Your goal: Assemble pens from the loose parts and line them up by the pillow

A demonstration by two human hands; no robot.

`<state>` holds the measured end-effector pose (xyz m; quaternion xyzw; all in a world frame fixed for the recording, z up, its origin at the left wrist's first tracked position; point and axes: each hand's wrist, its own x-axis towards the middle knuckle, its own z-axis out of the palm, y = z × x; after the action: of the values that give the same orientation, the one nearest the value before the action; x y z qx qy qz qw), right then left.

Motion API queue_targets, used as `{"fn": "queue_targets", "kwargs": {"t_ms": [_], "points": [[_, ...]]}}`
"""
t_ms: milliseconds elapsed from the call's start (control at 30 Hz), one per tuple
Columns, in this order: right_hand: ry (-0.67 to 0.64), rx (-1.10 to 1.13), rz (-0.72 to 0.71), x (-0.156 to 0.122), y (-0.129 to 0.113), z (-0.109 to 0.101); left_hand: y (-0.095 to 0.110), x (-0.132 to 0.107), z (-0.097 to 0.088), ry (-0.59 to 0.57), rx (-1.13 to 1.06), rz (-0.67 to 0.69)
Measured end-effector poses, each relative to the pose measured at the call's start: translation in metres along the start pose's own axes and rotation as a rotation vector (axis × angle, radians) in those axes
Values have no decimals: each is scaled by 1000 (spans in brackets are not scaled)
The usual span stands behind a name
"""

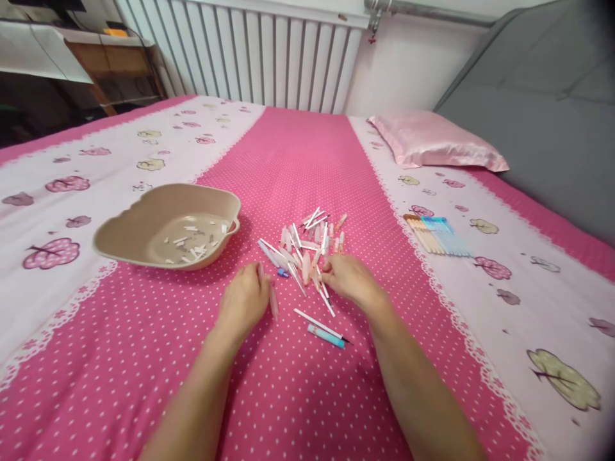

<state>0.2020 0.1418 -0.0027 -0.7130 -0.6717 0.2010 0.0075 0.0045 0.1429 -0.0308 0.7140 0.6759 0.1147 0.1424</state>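
My left hand [245, 298] is closed round a translucent pink pen barrel [273, 299], left of a loose pile of pen parts. The pile holds pink pen barrels [306, 266] and thin white pen refills [327, 303]. At its right edge my right hand [353, 280] has its fingertips pinched together; what lies between them, if anything, is hidden. A small blue piece [282, 273] lies between the left hand and the pile. Nearer to me, a white refill with a dark tip [319, 324] lies alongside a light-blue pen barrel or cap [327, 335].
A beige plastic basin [134, 234] with small white bits in it stands at the left. Several pens [437, 235] with brown and blue ends lie in a row at the right. A pink pillow [437, 141] rests farther back on the pink bedspread [307, 150], before a radiator [259, 54].
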Motion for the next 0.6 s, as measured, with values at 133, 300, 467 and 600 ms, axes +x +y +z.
{"fn": "queue_targets", "kwargs": {"t_ms": [133, 300, 467, 600], "points": [[-39, 25, -52, 6, 1, 1, 3, 0, 7, 44, -76, 53], [-36, 132, -124, 11, 2, 8, 3, 0, 7, 65, -214, 81], [-36, 208, -102, 15, 7, 13, 4, -1, 0, 132, -161, 24], [-25, 235, -156, 16, 11, 14, 3, -3, -8, 107, -135, -18]]}}
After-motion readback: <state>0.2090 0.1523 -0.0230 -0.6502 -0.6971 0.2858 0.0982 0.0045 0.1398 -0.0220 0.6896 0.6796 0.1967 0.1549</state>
